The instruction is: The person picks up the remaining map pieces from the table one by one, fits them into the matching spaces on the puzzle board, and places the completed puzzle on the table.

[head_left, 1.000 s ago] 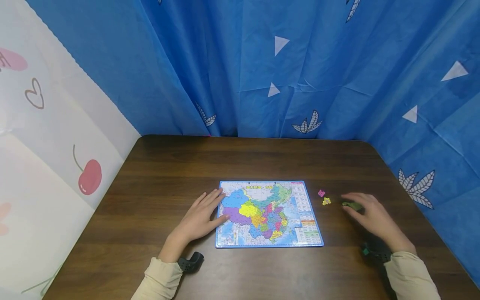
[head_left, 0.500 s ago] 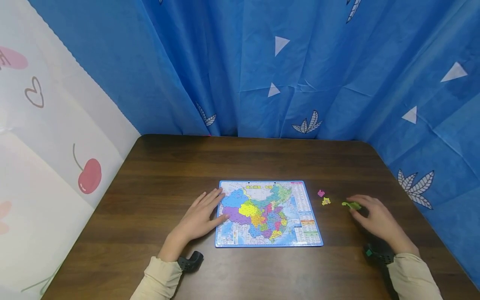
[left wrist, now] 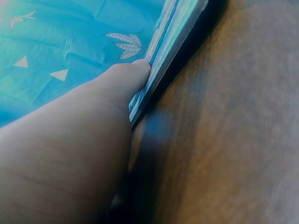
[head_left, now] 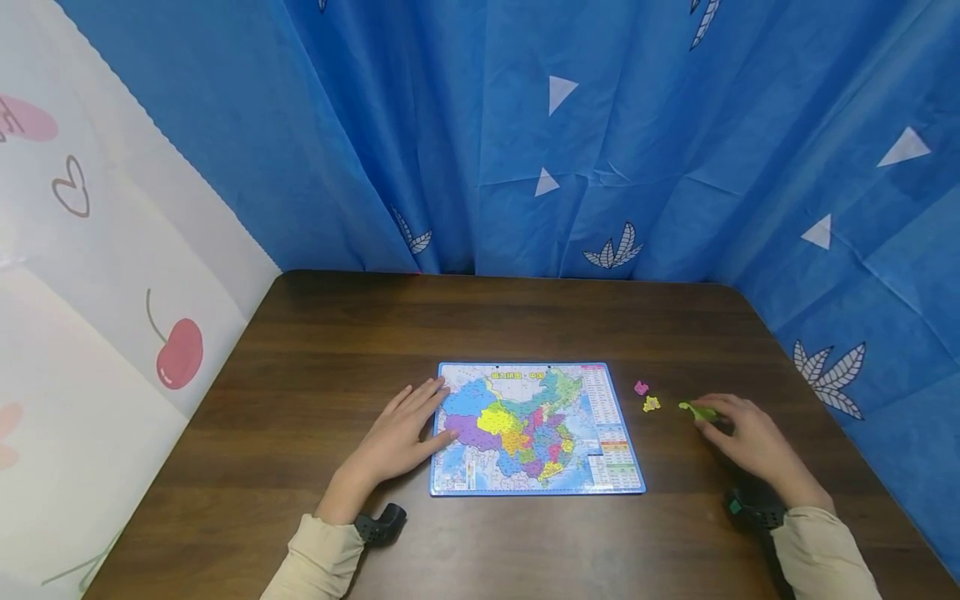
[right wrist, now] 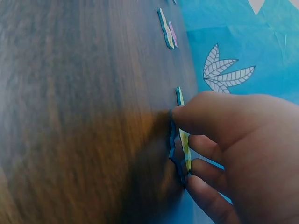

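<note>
The step in hand looks to be picking up, or perhaps turning, one loose puzzle piece while the printed map board (head_left: 603, 429) is kept steady. The person's right hand (head_left: 753, 433) holds the green piece (head_left: 703, 412) between thumb and curled fingers, the gap between them narrow, over the table (head_left: 525, 542) to the right of the board; whether the piece is fully lifted cannot be told. A yellow piece (head_left: 652, 404) and a pink piece (head_left: 641, 388) lie just beside each other, between the board and that hand. The left hand (head_left: 397, 437) rests with fingers extended and thumb spread at the board's left edge, gripping nothing. The next move probably calls for a secure pinch on the green piece's thin edge and a clean lift, without nudging the two nearby pieces.
</note>
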Available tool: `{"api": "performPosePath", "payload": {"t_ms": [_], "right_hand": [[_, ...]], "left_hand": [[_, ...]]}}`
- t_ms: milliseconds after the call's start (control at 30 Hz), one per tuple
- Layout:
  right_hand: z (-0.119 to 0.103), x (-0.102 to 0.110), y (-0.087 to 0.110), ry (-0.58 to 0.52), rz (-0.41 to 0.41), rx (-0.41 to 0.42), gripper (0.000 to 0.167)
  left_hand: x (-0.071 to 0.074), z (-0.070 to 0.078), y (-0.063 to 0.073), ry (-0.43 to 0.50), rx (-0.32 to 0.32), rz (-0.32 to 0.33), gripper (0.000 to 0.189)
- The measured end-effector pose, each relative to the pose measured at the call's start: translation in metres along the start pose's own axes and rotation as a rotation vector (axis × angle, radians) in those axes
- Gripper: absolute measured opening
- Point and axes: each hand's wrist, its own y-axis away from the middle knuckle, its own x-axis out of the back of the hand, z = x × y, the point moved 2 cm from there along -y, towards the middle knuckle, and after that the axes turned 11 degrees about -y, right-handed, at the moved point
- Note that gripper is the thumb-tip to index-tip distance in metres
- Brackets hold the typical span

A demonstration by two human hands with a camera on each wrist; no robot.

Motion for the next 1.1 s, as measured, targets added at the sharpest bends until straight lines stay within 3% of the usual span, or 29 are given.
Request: {"api": "performPosePath", "payload": {"t_ms": [267, 600, 900, 1100], "right_hand": [[-0.002, -0.002, -0.002, -0.020, 0.023, 0.011, 0.028], [-0.006, -0.003, -0.005, 0.001, 0.000, -0.033, 0.029], [-0.010, -0.006, -0.010, 0.012, 0.073, 0.028, 0.027], [-0.016, -0.007, -0.018, 0.002, 0.070, 0.036, 0.028]], "left_hand": [[0.001, 0.000, 0.001, 0.006, 0.005, -0.001, 0.079], [-0.001, 0.000, 0.000, 0.005, 0.009, 0.000, 0.078], [-0.001, -0.001, -0.001, -0.007, 0.002, -0.006, 0.078], [-0.001, 0.000, -0.001, -0.001, -0.001, 0.000, 0.078]]}}
